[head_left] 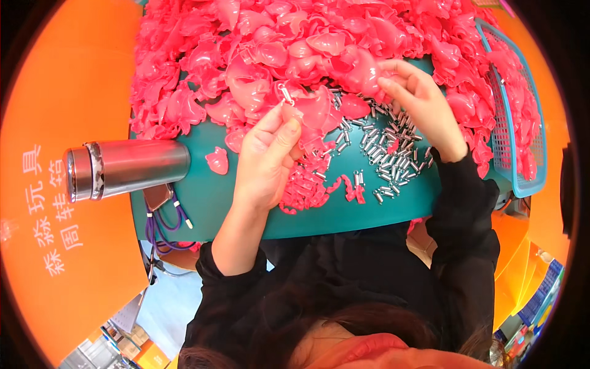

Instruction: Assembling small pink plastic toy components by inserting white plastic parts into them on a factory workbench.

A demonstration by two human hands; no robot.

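My left hand (270, 150) is closed in a pinch, with a small silver metal cylinder (286, 94) sticking up from thumb and forefinger. Behind its fingertips lie glossy pink moulded plastic pieces. My right hand (421, 95) is at the front of the pink pile, its fingers curled and its thumb and forefinger at the edge of a curved pink plastic shell (357, 71). Whether that shell is lifted off the heap is hard to tell. Below the right hand many loose metal cylinders (393, 150) are scattered on the green tabletop (212, 200).
The pink pile (264, 37) covers the far half of the table. A blue plastic basket (503, 123) with pink pieces stands at the right edge. A steel flask (132, 167) lies at the left, by a purple cord (161, 227). Small pink scraps (304, 189) sit near the front. Orange bins (74, 92) flank the table.
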